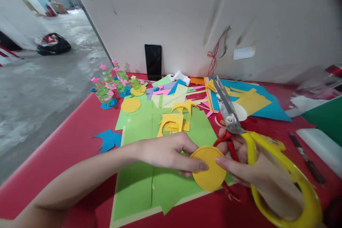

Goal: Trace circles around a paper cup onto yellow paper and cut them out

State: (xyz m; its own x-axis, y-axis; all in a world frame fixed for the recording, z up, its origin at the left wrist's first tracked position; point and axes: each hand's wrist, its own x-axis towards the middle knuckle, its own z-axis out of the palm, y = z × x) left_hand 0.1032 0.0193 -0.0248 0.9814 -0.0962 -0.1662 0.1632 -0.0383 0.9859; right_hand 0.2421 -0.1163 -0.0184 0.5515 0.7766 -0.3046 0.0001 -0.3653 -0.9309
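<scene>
- Scissors (232, 121) come nearest the head camera at the lower right of the frame, with one big yellow loop and a red loop that looks to be the other handle; the blades point up and away from the person.
- Right hand (242, 170), at lower right, is clamped around the scissors' handles while its thumb presses the rim of the yellow disc (211, 178).
- Left hand (165, 155), at lower centre, pinches the same disc from the other side, thumb on its face and fingers behind.
- That disc sits right of lower centre, lifted over the green sheet (133, 188). A thin arc runs just inside its upper edge; whether it is a drawn line or a second layer, I cannot tell.
- To handle it well, the left hand should carry the disc alone whenever the blades work, pinching well inside the rim and turning the paper rather than twisting the scissors.
- With both thumbs on the disc, the blades are best left pointing away as they are; a light, flat pinch should avoid creasing the paper.
- Yellow offcuts (171, 117) with round holes lie mid-frame, and another yellow disc lies left of them; its outline could serve to check the rim for roundness.
- Blue scraps (108, 140) rest on the red table (80, 139) at centre left, well apart from both hands.
</scene>
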